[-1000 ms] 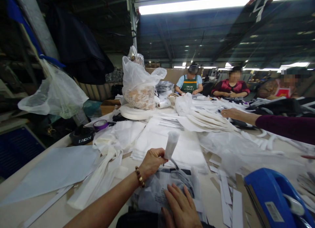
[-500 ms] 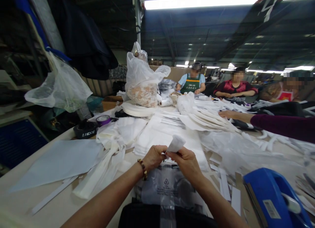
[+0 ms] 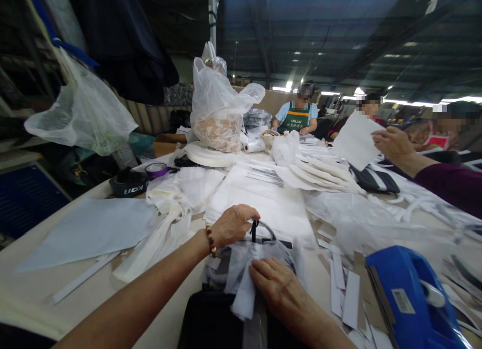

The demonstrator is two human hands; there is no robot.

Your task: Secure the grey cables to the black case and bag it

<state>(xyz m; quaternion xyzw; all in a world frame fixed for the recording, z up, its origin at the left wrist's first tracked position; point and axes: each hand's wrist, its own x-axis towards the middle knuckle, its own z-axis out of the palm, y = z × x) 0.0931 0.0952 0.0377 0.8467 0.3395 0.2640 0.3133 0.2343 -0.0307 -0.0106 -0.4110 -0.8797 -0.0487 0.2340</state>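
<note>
Your left hand [image 3: 235, 224] is pinched closed, thumb and finger on a short black strap [image 3: 254, 231] just beyond the black bag [image 3: 211, 319]; take that bag as reference for everything below; bead bracelet [image 3: 211, 240] on your left wrist; your right hand [image 3: 276, 286] lies palm down over the bag's far edge, fingers together and slightly bent, touching the white wrap [image 3: 243, 296]; thumb hidden, so can't tell whether you grip the wrap or only press on it.

Bag sits nearest you, below both hands; the wrap hangs over its far edge, between your hands, loose end toward you; a grey curved handle [image 3: 270, 230] arches beyond the bag, just right of the strap.

Right of the bag: white card strips [image 3: 351, 300], then a blue tool [image 3: 408, 288] with a barcode label; left of it: a pale blue sheet [image 3: 90, 231]; straight beyond it: stacked white sheets [image 3: 259, 201]; beyond and left: a purple tape roll [image 3: 156, 170] beside a black roll [image 3: 128, 183]; beyond and far right: a co-worker's hand [image 3: 395, 145] holds up a white sheet [image 3: 357, 140], well apart from yours.
</note>
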